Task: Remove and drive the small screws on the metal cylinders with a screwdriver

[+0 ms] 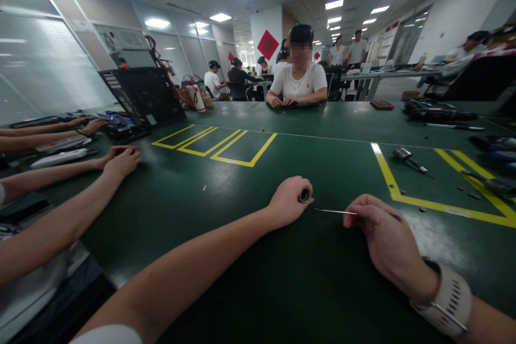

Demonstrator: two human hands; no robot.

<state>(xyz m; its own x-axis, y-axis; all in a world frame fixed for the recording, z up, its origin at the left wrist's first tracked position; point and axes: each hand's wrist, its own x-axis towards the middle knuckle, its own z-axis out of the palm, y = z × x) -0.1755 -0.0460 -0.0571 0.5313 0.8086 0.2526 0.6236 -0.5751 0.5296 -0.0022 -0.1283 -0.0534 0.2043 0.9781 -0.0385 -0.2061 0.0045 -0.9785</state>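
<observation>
My left hand (284, 205) is closed round a hollow metal cylinder (305, 195), whose round open end faces me. Most of the cylinder is hidden by my fingers. Pinched in my right hand (382, 234) is a thin metal pick (334, 212); its slender tip points left, just short of the cylinder and apart from it. A pale watch strap (447, 298) circles my right wrist. Beyond my right hand lies a metal tool part with a narrow shaft (406, 158). A small dark piece (422, 209) rests nearer to that hand.
Yellow tape (253, 161) marks boxes on the green table (193, 258). At right lie a dark tool (500, 187) and several small pieces. A co-worker's hands (123, 161) work at left, near a black computer case (141, 97). Another person (298, 83) sits opposite.
</observation>
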